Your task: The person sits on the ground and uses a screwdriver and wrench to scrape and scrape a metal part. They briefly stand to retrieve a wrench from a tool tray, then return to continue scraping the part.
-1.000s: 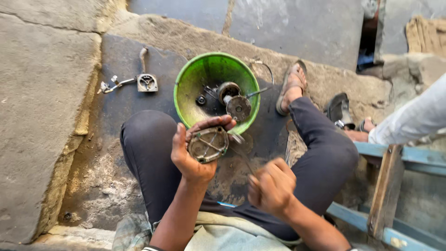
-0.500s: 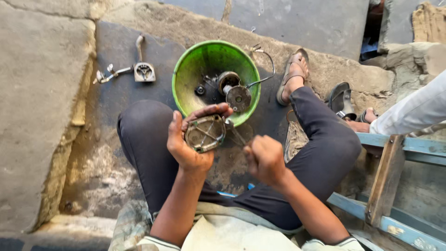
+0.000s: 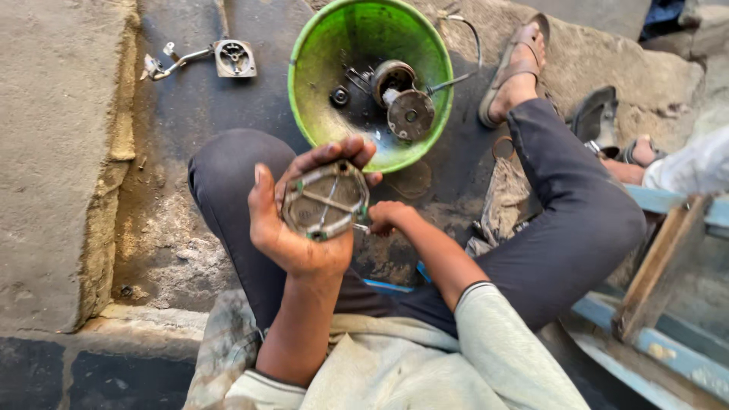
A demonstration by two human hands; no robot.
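Your left hand [image 3: 292,228] is cupping a round metal plate [image 3: 325,199] over your knee, fingers wrapped around its rim. Your right hand [image 3: 389,215] is pinched on a small tool [image 3: 360,226] touching the plate's edge. Just past it sits the green bowl [image 3: 326,45] with greasy parts [image 3: 401,97], on the stone floor [image 3: 61,152].

Count on inspection: one round metal housing [image 3: 325,200], in the left hand [image 3: 300,228]. One green bowl [image 3: 334,45] just beyond that hand, holding two round metal parts [image 3: 410,114]. One square metal part [image 3: 234,58] further off, beyond and left. Two sandals [image 3: 509,68] beyond and right of the right hand [image 3: 387,216].
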